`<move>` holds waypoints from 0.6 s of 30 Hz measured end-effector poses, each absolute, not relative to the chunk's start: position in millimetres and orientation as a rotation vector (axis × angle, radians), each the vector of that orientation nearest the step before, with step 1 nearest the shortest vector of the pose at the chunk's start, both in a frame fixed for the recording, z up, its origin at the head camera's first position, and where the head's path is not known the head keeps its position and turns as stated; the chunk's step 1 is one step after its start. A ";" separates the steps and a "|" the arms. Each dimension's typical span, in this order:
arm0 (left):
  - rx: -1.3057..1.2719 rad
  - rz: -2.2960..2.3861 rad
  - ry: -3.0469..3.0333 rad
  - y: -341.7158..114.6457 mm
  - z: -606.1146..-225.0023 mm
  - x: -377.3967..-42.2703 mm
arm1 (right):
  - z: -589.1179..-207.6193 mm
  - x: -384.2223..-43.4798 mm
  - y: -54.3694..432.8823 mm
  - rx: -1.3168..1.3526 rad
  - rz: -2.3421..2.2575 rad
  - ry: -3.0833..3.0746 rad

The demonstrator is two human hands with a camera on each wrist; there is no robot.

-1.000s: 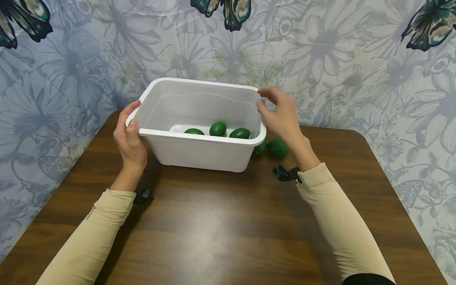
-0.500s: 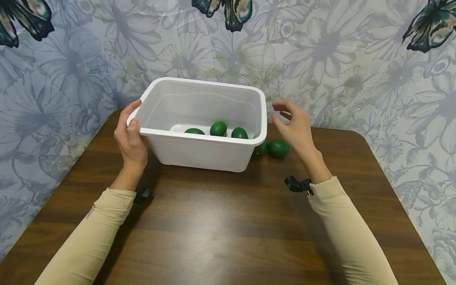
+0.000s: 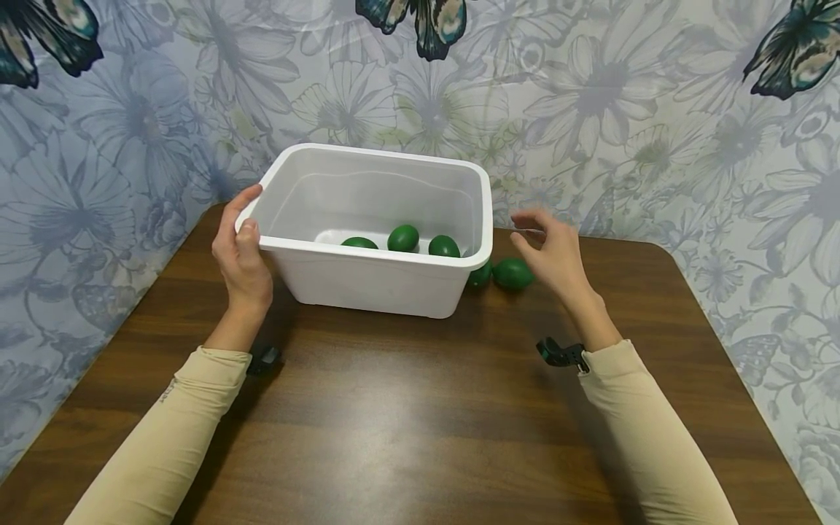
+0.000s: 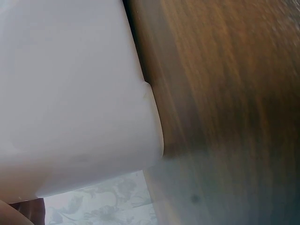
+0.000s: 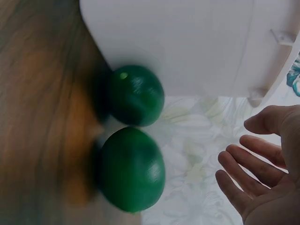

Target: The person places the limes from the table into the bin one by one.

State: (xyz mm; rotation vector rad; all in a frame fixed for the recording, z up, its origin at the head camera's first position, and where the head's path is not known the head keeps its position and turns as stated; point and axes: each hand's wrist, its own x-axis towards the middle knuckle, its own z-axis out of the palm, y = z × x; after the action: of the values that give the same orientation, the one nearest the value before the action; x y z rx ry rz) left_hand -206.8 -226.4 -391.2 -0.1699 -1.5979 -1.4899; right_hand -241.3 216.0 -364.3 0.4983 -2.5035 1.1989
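Observation:
A white plastic tub (image 3: 367,281) stands on the wooden table, and several green limes (image 3: 403,238) show on its floor. At its left end my left hand (image 3: 241,255) grips the rim, thumb on the near side and fingers round the outside. The left wrist view is mostly filled by the tub's wall (image 4: 75,93). Off the right end, my right hand (image 3: 554,255) hovers with nothing in it, its fingers loosely bent in the right wrist view. Below and left of that hand, a lime (image 3: 513,274) lies beside another lime (image 5: 136,95) close to the tub.
The brown table (image 3: 367,415) extends in front of the tub and to both sides. Behind it rises a wall (image 3: 590,109) with floral paper and butterfly shapes. Black camera mounts (image 3: 561,353) sit at both wrists.
My right hand has moved away from the tub's right rim, rightward and down toward the limes outside. The rightmost lime in the tub has turned slightly. The left hand keeps its hold.

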 end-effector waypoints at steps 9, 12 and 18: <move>-0.177 -1.495 -1.595 -228.2 -392.8 -207.6 | -384.8 -235.4 234.5 0.476 1.106 -2.700; -0.176 -1.494 -1.597 -228.9 -393.4 -207.6 | -390.5 -233.6 238.3 0.487 1.091 -2.774; -0.181 -1.493 -1.599 -229.4 -393.2 -206.5 | -397.6 -230.4 243.2 0.505 1.024 -2.941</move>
State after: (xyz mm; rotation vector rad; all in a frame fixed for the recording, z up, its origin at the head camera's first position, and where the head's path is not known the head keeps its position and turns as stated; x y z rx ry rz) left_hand -206.5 -229.4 -393.2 -0.1808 -1.5995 -1.4935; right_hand -230.4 243.2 -397.6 0.5052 -2.9409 1.0235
